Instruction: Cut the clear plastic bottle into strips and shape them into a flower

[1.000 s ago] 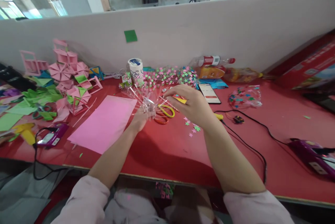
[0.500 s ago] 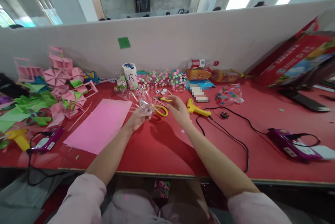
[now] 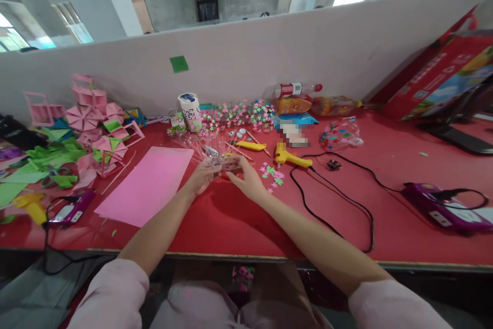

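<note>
Both hands meet over the red table (image 3: 239,221), just in front of the pink paper sheet (image 3: 148,185). The left hand (image 3: 201,177) is closed around the base of a clear cellophane bundle (image 3: 215,157); the crinkled film fans up and away from the fingers toward the wall. The right hand (image 3: 246,180) comes in from the other side, fingers curled against the same bundle at its lower right edge, thumb toward the left hand. So the bundle sits pinched between the two hands, slightly above the tabletop, most of it sticking out past the fingertips. Cannot tell whether the right fingers fully clamp the film or just press on it; contact looks real either way.

Around it:
- scissors with an orange handle lie partly hidden under the bundle and right hand, too covered to place exactly
- yellow utility knife (image 3: 250,146) just beyond the hands, lying flat
- yellow glue gun (image 3: 290,158) to the right of the knife, black cord (image 3: 339,206) looping across the table
- loose paper stars (image 3: 271,172) just right of the right hand
- pile of pink and green stars (image 3: 241,113) against the partition, next to a white tape roll (image 3: 188,105)
- pink folded paper shapes (image 3: 92,118) and green paper scraps (image 3: 54,152) well off to the left
- purple device (image 3: 442,206) far right, another purple device (image 3: 71,208) near left edge
</note>
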`<state>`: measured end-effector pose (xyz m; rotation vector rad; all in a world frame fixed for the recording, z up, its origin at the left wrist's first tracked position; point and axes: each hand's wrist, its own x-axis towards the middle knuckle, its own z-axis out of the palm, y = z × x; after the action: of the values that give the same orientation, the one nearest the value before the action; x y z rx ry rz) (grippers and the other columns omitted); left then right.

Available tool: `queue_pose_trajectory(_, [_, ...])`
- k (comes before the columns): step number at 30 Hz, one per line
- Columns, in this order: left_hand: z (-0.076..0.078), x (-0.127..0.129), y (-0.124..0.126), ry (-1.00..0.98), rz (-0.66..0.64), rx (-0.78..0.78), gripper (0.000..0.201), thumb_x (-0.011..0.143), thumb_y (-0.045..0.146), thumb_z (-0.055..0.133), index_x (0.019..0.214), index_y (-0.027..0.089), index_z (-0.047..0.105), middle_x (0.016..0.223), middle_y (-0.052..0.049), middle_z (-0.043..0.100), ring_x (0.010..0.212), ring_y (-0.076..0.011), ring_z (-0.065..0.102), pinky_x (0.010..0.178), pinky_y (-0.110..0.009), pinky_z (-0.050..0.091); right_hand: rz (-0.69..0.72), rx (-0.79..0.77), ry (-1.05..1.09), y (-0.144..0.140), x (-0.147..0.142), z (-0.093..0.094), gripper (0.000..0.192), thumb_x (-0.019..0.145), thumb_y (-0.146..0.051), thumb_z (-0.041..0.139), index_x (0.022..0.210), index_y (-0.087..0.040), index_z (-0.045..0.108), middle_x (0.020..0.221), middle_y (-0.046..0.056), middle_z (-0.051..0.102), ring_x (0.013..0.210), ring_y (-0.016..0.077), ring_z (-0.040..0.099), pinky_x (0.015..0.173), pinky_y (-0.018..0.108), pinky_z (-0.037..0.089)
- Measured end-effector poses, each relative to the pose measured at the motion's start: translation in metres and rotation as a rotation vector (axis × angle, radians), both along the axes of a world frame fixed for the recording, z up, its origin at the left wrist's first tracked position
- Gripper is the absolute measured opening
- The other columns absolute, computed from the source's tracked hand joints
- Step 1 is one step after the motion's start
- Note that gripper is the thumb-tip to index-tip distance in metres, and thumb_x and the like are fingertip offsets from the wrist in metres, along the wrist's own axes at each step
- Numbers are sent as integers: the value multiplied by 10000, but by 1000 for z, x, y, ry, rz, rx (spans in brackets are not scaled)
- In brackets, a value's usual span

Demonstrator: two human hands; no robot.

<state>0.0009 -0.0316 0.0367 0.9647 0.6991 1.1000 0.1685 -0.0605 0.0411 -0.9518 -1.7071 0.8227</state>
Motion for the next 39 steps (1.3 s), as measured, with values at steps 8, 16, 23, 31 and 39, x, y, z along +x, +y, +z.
queue_pose_trajectory(8, [-14, -10, -5, 183, -66, 99, 285, 639, 267, 792, 884, 163, 691, 698, 5, 638, 549, -91, 536, 558, -247, 416, -252, 249, 49, -5, 25, 16, 160, 915, -214, 471, 1043, -219, 567, 912, 51, 704, 815, 176, 668, 784, 358, 532])
queue_pose_trajectory(16, [-26, -15, 1, 341, -217, 126, 341, 663, 246, 750, 991, 178, 680, 825, 2, 666, 663, -108, 572, 670, -259, 448, -322, 828, -262, -19, 33, 40, 204, 850, -125, 573, 994, -257, 630, 914, 24, 738, 846, 205, 659, 821, 408, 497])
queue_pose_trajectory(23, [-31, -20, 4, 433, -265, 181, 376, 646, 223, 726, 1021, 200, 713, 996, -31, 689, 859, -163, 606, 786, -286, 467, -218, 679, -193, -23, 26, 39, 203, 882, -113, 560, 991, -255, 655, 929, 10, 742, 863, 194, 662, 827, 403, 501])
queue_pose_trajectory(31, [-23, -18, 2, 434, -279, 180, 325, 633, 216, 744, 957, 204, 729, 947, -23, 685, 861, -163, 599, 803, -283, 464, -201, 629, -180, -24, 22, 39, 137, 881, -162, 587, 975, -237, 652, 923, 18, 733, 844, 196, 644, 798, 389, 467])
queue_pose_trajectory(39, [-20, -18, 2, 357, -310, 124, 254, 592, 194, 745, 843, 165, 711, 768, -8, 650, 638, -101, 519, 661, -247, 422, -77, 405, -177, -22, 24, 40, 164, 906, -260, 568, 1043, -241, 656, 986, 38, 713, 904, 203, 627, 824, 385, 479])
